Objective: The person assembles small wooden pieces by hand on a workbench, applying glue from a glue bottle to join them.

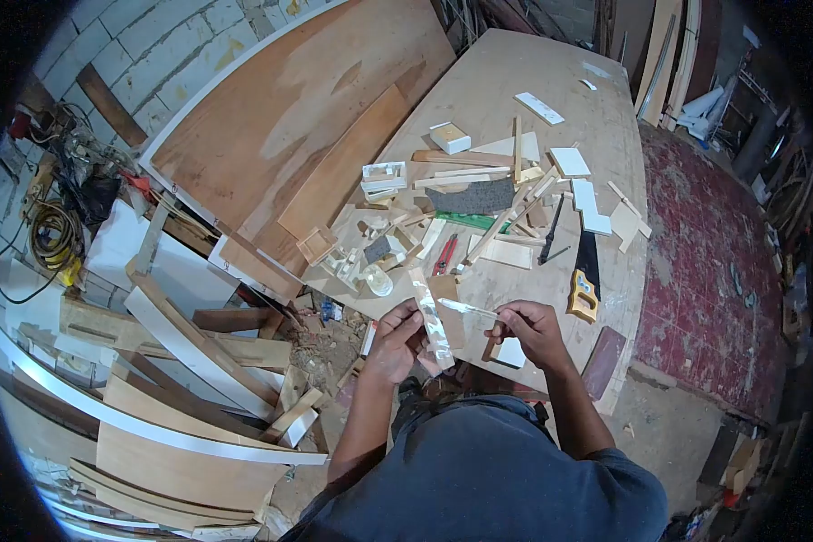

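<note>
My left fingers [401, 322] grip a strip [431, 320], right fingers [518, 313] a white-smeared stick [468, 308]; offcuts [508, 252] crowd twelve o'clock, a handsaw [587, 263] two.

Tool [468, 308] — gripped end hidden, shirt [488, 470] — cut off

Dark blue shirt [501, 470] (short sleeves [625, 481]).

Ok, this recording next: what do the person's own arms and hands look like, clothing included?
The left hand and right hand are bare: no gloves, and no watch visible. The forearms are uncovered too. The shirt is plain, dark blue-grey, its right sleeve ending near the elbow.
</note>
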